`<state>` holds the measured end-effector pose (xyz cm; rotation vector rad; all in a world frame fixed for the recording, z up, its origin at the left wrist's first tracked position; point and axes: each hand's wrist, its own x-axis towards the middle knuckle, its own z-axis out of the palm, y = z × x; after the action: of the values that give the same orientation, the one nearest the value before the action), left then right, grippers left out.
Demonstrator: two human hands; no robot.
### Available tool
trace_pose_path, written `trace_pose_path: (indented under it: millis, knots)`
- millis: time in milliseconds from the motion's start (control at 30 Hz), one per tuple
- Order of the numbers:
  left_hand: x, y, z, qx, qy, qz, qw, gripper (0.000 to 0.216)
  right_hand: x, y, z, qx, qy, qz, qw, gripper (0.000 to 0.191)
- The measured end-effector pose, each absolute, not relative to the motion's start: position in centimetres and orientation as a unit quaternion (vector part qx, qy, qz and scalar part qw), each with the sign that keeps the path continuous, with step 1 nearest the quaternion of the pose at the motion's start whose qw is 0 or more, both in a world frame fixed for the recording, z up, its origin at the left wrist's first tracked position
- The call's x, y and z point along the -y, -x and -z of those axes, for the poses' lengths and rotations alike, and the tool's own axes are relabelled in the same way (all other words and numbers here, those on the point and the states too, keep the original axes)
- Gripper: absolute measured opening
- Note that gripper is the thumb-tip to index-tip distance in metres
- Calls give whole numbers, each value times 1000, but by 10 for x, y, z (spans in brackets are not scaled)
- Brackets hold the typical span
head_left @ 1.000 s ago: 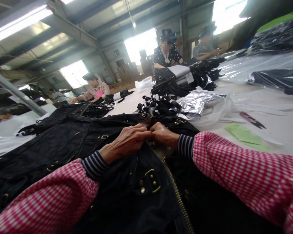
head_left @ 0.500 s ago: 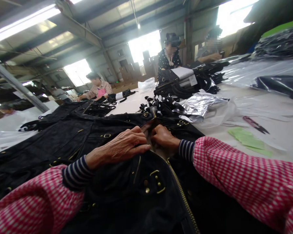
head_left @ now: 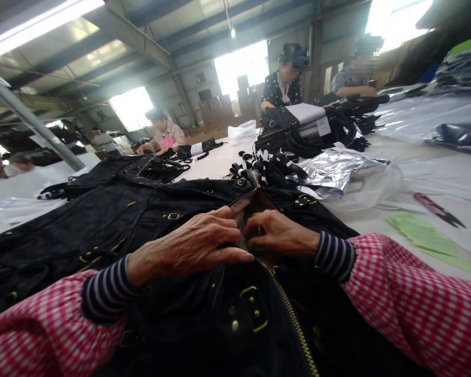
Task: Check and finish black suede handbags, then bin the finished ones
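A black jacket (head_left: 113,220) with brass buckles and a brass zipper (head_left: 290,314) lies spread on the table before me. My left hand (head_left: 198,243) rests on the jacket's left front, fingers curled and pinching the fabric edge at the zipper opening. My right hand (head_left: 277,233) is closed on the opposite edge of the opening, fingers tucked into the brown lining. Both hands almost touch at the top of the zipper.
Small thread snips (head_left: 437,208) and green paper slips (head_left: 427,238) lie on the white table (head_left: 435,173) to the right. Crumpled silver plastic (head_left: 337,170) and a heap of black straps (head_left: 267,167) sit beyond the jacket. Three other people work at the far end.
Both hands have slid a little toward me along the zipper opening, and the lining between them shows wider. The view has shifted slightly.
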<state>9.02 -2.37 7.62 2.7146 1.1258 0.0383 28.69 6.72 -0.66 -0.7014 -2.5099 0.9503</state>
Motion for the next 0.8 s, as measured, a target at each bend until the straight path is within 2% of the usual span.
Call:
trace_pose_path:
  millis: [67,133,233,367,567,667,800]
  knots:
    - [20,-92,-76,-379,-921,-15,89,44,-65,-282,2,925,225,-287,105,10]
    - [17,-91,-72,-386,-919,-18,75,46,-63,-277,-2,940,216,-256,66,10]
    - [17,-86,-61,-398,-915,-36,58,48,-61,-276,-4,956,171,-233,49,11]
    - [21,-80,-47,-410,-909,-60,56,50,-55,-281,-5,977,159,-137,41,5]
    - [23,-77,-39,-437,-897,-57,44,53,-54,-288,3,961,244,-96,88,9]
    - [17,-81,-37,-460,-887,-29,28,49,-64,-285,11,948,292,-38,119,10]
    - [3,-97,-39,-555,-831,-17,-38,19,-76,-278,24,914,377,6,150,17]
